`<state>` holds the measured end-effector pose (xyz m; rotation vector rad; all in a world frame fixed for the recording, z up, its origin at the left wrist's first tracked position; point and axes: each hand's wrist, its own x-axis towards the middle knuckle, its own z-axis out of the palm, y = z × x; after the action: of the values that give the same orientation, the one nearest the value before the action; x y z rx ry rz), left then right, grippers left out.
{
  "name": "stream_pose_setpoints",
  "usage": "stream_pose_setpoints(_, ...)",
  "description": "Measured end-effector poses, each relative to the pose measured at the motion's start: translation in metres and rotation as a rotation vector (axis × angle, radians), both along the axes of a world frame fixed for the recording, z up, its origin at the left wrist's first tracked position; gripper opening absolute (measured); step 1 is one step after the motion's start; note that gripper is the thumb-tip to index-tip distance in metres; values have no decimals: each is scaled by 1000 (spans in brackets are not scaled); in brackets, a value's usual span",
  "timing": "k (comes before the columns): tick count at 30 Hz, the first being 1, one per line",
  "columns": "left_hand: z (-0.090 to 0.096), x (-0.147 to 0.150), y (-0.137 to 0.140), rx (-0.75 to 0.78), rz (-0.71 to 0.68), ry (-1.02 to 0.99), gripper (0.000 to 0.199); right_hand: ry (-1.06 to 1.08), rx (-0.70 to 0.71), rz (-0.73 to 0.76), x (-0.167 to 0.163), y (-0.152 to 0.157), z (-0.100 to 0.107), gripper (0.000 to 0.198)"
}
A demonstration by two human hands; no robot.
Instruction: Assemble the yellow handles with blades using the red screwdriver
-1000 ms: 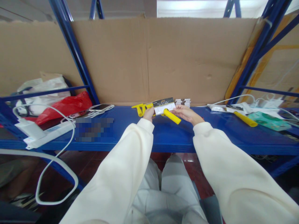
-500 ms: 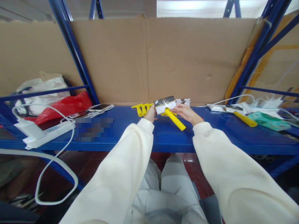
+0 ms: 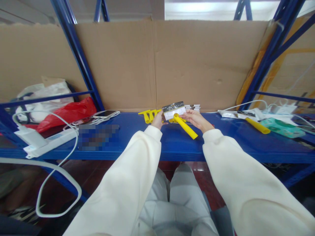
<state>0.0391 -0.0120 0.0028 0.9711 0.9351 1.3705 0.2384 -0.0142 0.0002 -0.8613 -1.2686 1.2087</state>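
Card (image 3: 173, 113), one, black along its top and white below, tilted, at the centre of the frame, raised before the far part of the blue counter (image 3: 137, 134). Handle (image 3: 188, 127), one, yellow, met the card's lower edge and slanted down toward the lower right; how the two were joined could not be told. Left hand (image 3: 157, 120): fingers closed on the card's left edge. Right hand (image 3: 195, 119): fingers bent at the card's right edge, thumb and fingertips pinching there, near the top of the handle; whether they also gripped the handle could not be told. Yellow tools (image 3: 148, 116), several, lay in a row just left of the left hand, partly hidden by it; more yellow showed behind the card. Stack (image 3: 194, 107), layered in white and dark, lay behind the right hand. Tube (image 3: 257, 126), yellow, lay at the right of the frame, with a green packet (image 3: 282, 127) just beside it. Phone (image 3: 106, 113), with white cord around it, lay at the left of centre. Power strip (image 3: 52, 141), white, a plug in it, lay at the left. Red bag (image 3: 70, 113) lay beyond the strip. Cardboard (image 3: 197, 62), upright, backed the whole.
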Motion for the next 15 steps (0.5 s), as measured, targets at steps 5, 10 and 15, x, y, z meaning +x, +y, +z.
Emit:
stream_pose_setpoints(5, -1, 0, 2, -2, 15, 17, 34, -5, -12, -13, -1, -2, 1, 19)
stream_pose_setpoints(10, -1, 0, 3, 16, 2, 58, 47, 6, -2, -31, 0, 0, 1, 20)
stream_pose_setpoints(15, 2, 0, -4, 39, -18, 87, 48, 9, 14, -25, 3, 5, -2, 20)
